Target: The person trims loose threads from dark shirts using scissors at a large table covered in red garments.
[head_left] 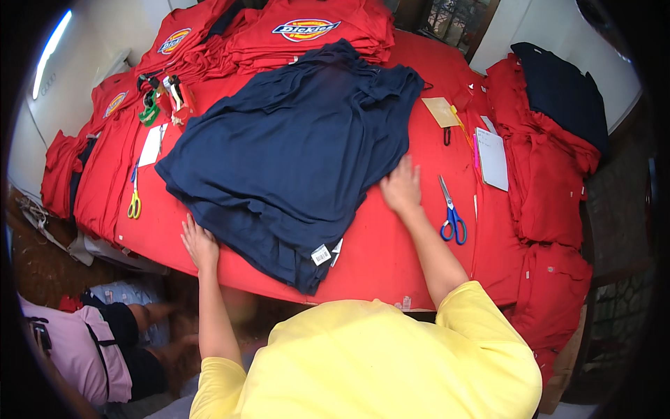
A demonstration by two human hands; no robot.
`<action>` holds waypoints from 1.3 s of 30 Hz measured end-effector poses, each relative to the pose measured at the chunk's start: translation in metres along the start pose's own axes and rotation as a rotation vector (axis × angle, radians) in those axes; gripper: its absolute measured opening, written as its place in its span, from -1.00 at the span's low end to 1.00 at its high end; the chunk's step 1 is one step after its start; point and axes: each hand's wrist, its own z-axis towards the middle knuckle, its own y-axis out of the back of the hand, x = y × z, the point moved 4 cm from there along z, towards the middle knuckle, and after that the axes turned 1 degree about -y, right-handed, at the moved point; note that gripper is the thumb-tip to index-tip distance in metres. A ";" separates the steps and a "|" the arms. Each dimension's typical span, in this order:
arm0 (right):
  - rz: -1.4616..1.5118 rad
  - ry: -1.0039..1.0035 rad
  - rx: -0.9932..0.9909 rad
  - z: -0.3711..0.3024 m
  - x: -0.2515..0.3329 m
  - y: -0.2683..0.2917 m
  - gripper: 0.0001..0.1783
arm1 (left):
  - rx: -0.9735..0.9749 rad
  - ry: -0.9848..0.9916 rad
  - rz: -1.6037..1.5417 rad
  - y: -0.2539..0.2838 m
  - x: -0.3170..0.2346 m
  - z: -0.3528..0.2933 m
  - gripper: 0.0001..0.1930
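A navy blue shirt (pixel 300 146) lies spread on the red-covered table (pixel 377 258), apparently with more navy layers under it. A white tag (pixel 321 255) shows at its near hem. My left hand (pixel 200 243) rests with fingers spread at the shirt's near left edge. On the other side, my right hand (pixel 403 185) touches the right edge, its fingers stretched out. Neither hand grips the cloth. Blue-handled scissors (pixel 452 218) lie to the right of my right hand. Yellow-and-blue scissors (pixel 135 199) are on the table left of the shirt.
Piles of red shirts (pixel 307 31) stand along the far edge. More red shirts (pixel 548 181) fill the right side, topped by folded navy cloth (pixel 562 91). A notepad (pixel 492 159), brown card (pixel 441 112) and tape dispenser (pixel 149 108) lie around. Another person (pixel 84 349) is at lower left.
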 end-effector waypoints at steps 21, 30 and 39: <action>1.347 0.681 -0.111 -0.147 0.111 0.096 -0.90 | 0.055 0.063 -0.054 0.018 -0.023 -0.061 -0.51; 0.299 -0.154 -0.261 0.006 -0.190 -0.010 -0.61 | 0.074 0.152 0.009 0.010 -0.050 -0.078 -0.46; 0.715 -0.168 -0.075 0.025 -0.148 0.002 -0.61 | 0.153 0.393 -1.441 0.033 -0.134 -0.150 -0.42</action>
